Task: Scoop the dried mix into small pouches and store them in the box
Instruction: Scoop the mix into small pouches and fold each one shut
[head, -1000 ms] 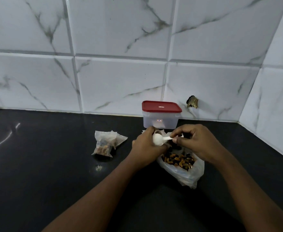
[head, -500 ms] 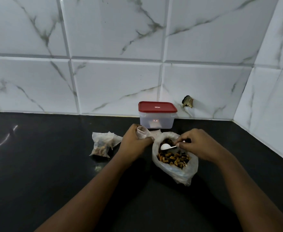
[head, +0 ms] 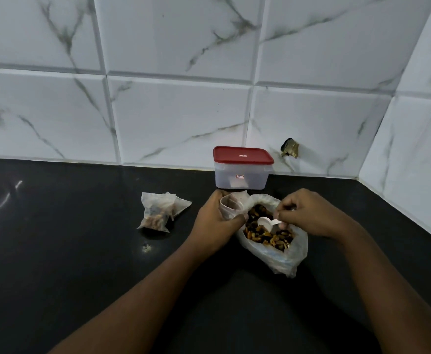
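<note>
While the left hand curls round a small open pouch, holding its mouth up just beside the bag, the right hand pinches the handle of a white spoon whose bowl dips into the dried mix. The box, red lid on, stands just behind both hands against the tiled wall. To the left, filled pouches lie on the black counter. The likely slip is spillage: the pouch mouth is narrow and soft (a few crumbs already lie on the counter), so a heaped or tilted spoon could scatter pieces. The limp bag could also sag and tip. Open counter spreads left and toward the person; the wall corner closes in the right.
</note>
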The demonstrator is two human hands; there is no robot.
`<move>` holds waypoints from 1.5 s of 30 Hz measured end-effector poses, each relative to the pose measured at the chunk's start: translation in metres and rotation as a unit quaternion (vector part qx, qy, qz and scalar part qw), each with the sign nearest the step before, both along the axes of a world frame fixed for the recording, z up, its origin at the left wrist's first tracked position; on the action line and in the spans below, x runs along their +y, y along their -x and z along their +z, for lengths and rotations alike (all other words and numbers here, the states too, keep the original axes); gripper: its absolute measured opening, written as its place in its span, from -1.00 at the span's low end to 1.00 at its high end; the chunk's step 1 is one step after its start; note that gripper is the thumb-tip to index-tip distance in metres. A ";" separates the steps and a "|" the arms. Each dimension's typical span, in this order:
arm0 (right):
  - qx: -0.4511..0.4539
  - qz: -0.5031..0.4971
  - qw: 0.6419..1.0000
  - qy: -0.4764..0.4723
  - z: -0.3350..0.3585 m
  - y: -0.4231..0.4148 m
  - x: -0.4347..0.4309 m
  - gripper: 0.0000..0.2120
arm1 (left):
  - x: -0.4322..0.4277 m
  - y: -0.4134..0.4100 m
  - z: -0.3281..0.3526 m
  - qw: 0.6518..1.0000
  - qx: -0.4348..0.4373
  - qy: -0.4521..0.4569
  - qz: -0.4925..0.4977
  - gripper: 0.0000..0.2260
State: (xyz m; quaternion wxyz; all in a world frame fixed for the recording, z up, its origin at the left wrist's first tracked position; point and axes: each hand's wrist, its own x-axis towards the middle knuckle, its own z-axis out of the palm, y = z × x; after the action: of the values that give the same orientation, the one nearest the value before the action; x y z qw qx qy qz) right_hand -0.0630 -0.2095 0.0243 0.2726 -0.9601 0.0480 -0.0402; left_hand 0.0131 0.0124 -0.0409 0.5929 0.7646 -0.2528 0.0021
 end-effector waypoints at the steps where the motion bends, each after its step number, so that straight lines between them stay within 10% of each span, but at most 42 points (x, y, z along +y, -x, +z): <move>1: -0.004 -0.003 1.000 -0.028 -0.002 -0.001 0.001 -0.88 | 0.000 -0.001 0.000 1.000 -0.002 0.003 0.000 -0.68; 9: 0.029 -0.091 0.935 -0.343 -0.019 -0.014 -0.008 -0.90 | 0.000 -0.007 -0.002 1.000 0.011 0.022 0.008 -0.66; 27: -0.003 -0.037 0.828 -0.559 -0.007 -0.011 -0.006 -0.85 | 0.003 -0.004 0.002 1.000 -0.015 -0.020 0.000 -0.66; 35: -0.070 0.100 0.969 -0.215 -0.009 -0.004 0.026 -0.87 | 0.001 -0.003 0.000 0.998 -0.049 -0.043 0.010 -0.71; 45: -0.185 0.014 0.980 -0.073 -0.003 -0.003 -0.002 -0.83 | 0.002 -0.005 0.000 0.999 -0.043 -0.029 0.009 -0.69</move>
State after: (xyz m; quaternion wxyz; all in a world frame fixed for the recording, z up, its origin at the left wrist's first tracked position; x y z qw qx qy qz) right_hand -0.0597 -0.2111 0.0214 0.3470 -0.9140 -0.0141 -0.2097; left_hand 0.0181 0.0145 -0.0405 0.5592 0.7828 -0.2710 0.0328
